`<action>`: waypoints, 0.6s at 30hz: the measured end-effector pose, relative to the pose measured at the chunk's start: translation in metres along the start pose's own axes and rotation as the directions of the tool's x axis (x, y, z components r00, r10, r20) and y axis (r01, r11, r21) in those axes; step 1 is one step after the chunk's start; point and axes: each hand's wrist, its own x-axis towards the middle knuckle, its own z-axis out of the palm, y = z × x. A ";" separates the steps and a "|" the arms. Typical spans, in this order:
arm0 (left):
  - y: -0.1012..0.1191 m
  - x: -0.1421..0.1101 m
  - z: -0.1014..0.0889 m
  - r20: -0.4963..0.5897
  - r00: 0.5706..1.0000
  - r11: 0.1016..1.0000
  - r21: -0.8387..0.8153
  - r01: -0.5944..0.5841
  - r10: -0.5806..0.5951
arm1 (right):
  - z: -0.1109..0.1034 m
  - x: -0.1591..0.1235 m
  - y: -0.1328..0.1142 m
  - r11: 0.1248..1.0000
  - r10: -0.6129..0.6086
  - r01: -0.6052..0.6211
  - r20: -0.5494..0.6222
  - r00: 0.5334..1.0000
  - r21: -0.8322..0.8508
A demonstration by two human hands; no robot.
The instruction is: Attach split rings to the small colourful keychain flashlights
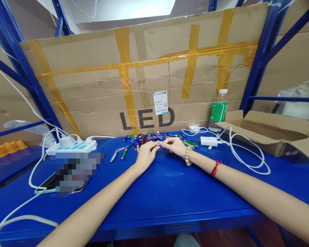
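Fingertips nearly touching, my left hand [146, 155] and my right hand [175, 146] meet over the blue table, just in front of a pile of small metallic cylinders [144, 138]. Both are closed in a pinch on something small and pale, mostly hidden by the fingers. The cylinders are purple, red, green and silver and look like mini flashlights. Left of my left hand, a silver one [114, 156] and a green one [124, 153] lie apart from the pile, with thin cords at their ends.
A white power strip [74, 148] with plugs and a pixelated device [77, 175] are on the left. On the right are a white adapter [209, 141], looped cable [257, 171], green-labelled bottle [218, 113] and open cardboard box [280, 132]. A taped cardboard panel [98, 99] stands behind.
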 end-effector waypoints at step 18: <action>0.004 0.002 0.000 -0.004 0.993 0.987 -0.109 0.116 -0.117 | 0.002 0.004 0.003 0.990 -0.133 0.133 -0.022 0.991 0.040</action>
